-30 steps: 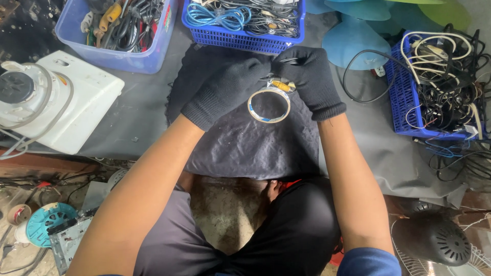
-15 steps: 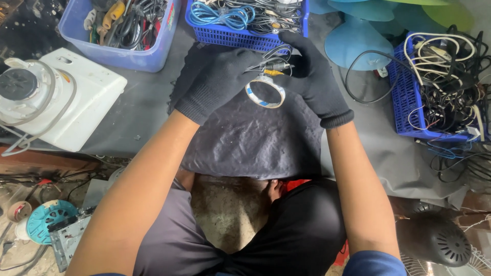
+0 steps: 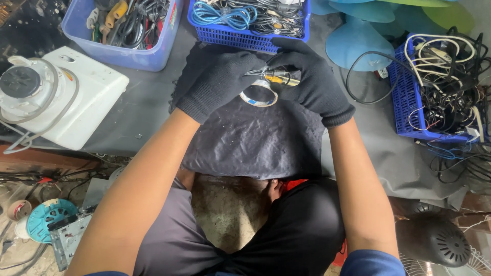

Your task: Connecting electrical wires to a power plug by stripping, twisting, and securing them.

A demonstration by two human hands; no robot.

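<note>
So both gloved hands are bunched up over the dark cloth (image 3: 250, 143), right in front of the blue basket (image 3: 245, 36) of cables. The left hand (image 3: 222, 82) has its fingers curled shut around a thin bundle of wires, with a roll of tape (image 3: 258, 97) hanging just under it. The right hand (image 3: 312, 82) pinches a small yellow-tipped connector (image 3: 279, 79) tight between fingertips. If it were me, I'd keep that pinch close to the tip and hold the wires steady and low over the cloth, since tiny bits could easily slip with gloves on
</note>
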